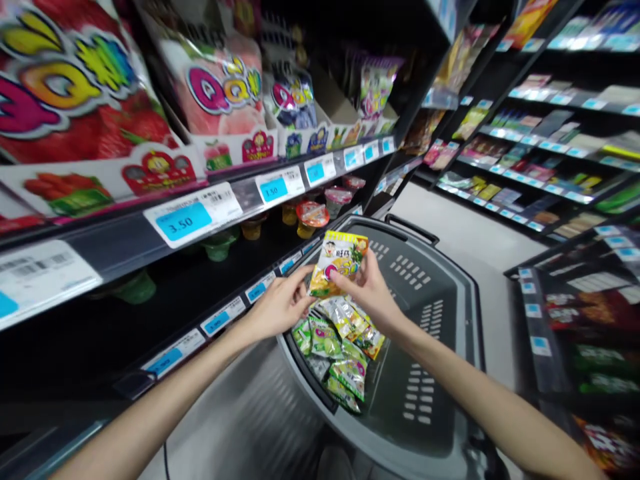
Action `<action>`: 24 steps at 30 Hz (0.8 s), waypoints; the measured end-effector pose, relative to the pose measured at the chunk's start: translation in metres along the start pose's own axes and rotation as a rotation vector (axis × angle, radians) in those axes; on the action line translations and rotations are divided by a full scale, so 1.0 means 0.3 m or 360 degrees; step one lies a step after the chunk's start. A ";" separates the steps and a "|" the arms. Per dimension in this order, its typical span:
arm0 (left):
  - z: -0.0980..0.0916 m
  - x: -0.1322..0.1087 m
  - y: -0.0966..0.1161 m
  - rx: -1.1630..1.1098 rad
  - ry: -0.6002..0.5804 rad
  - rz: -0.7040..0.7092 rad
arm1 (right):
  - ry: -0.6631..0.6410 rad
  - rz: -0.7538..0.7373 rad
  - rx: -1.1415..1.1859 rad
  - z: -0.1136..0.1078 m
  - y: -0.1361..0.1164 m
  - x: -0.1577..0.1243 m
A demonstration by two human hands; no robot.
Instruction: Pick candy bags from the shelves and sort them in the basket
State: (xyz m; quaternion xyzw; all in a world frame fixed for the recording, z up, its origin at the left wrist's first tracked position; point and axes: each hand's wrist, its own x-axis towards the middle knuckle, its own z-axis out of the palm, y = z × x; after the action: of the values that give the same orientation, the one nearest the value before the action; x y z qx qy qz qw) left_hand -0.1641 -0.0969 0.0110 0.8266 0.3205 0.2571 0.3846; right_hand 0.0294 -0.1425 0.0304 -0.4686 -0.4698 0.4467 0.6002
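Between my two hands, above the basket, is a yellow and white QQ gummy candy bag [340, 261] held upright with its printed front toward me. My left hand [285, 301] pinches its lower left corner. At the bag's right side, my right hand [373, 290] is closed on it, the thumb lying across the front. Beneath the hands, a grey shopping basket [445, 347] holds several green candy bags [347, 370] and a few yellow-white candy bags [345, 317] heaped along its left side. My right hand partly hides the yellow-white ones.
A shelf on the left carries boxes of QQ candy bags [220, 87] above a rail of price tags [193, 213]. Jelly cups [313, 217] stand on the lower shelf. More stocked shelves [550, 153] line the right across the pale floor [450, 230].
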 end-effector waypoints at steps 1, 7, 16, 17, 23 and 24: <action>0.004 -0.002 -0.002 0.0060 0.0016 0.0021 | 0.0017 0.0040 -0.0009 0.008 0.011 -0.006; 0.042 -0.024 -0.030 0.0281 0.0199 0.0140 | -0.0033 0.0235 -0.0074 0.041 0.098 -0.037; 0.038 -0.025 -0.030 0.0155 0.0177 0.0131 | 0.0099 0.0140 0.0021 0.080 0.098 0.000; 0.034 -0.025 -0.027 0.0111 0.0150 0.0105 | 0.0105 0.0119 -0.0001 0.076 0.090 0.009; 0.030 -0.028 -0.023 0.0170 0.0078 0.0090 | 0.0378 -0.0258 -0.0249 0.000 -0.029 0.097; 0.030 -0.028 -0.025 0.0214 0.0081 0.0101 | 0.0422 -0.0356 -0.0280 -0.013 -0.065 0.115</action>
State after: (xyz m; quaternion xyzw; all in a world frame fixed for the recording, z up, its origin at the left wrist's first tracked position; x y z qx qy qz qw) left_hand -0.1660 -0.1036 -0.0016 0.8535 0.3202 0.2680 0.3117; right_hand 0.0406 -0.1123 0.0540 -0.5190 -0.4731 0.2689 0.6592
